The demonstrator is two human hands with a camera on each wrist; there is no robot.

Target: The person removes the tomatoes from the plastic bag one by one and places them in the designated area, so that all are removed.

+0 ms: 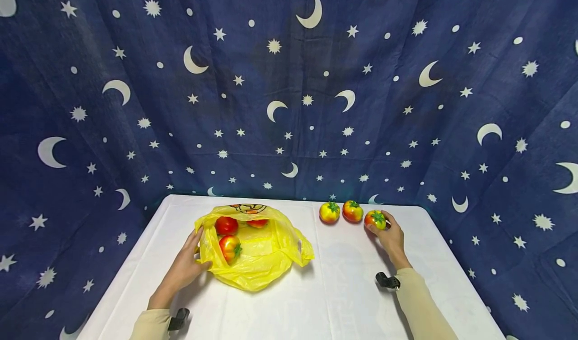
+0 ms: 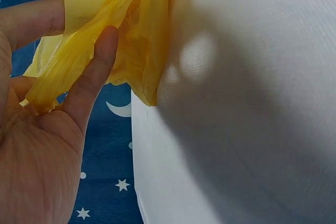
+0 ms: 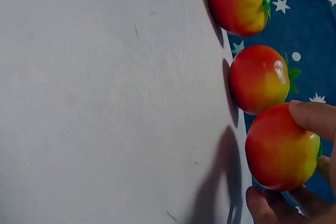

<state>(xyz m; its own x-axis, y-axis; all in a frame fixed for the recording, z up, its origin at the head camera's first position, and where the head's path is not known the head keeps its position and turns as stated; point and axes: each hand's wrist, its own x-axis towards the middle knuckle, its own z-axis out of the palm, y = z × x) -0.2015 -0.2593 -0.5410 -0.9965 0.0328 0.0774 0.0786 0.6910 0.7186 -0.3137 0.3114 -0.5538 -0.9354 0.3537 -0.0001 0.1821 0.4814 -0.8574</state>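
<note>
Held tomato point(image 1: 375, 220): glossy and rounded, red-orange shading into yellow beneath a green leafy crown; it lies at the right end of a row near the far edge of the white table point(image 1: 280, 315), just beside the middle tomato point(image 1: 352, 211), with the left tomato point(image 1: 329, 212) beyond. Right hand point(image 1: 392, 235): arm stretched well forward, thumb and fingers set on opposite sides of the fruit, grasping it. Left hand point(image 1: 184, 267): nearer the body, pinching the side of a crinkled, translucent yellow plastic bag point(image 1: 257, 275), thumb against one face of the film. The bag's mouth gapes toward this side of the table, showing a mostly red tomato point(image 1: 226, 225), a red-and-yellow tomato point(image 1: 230, 248) and a partly hidden tomato point(image 1: 258, 223).
</note>
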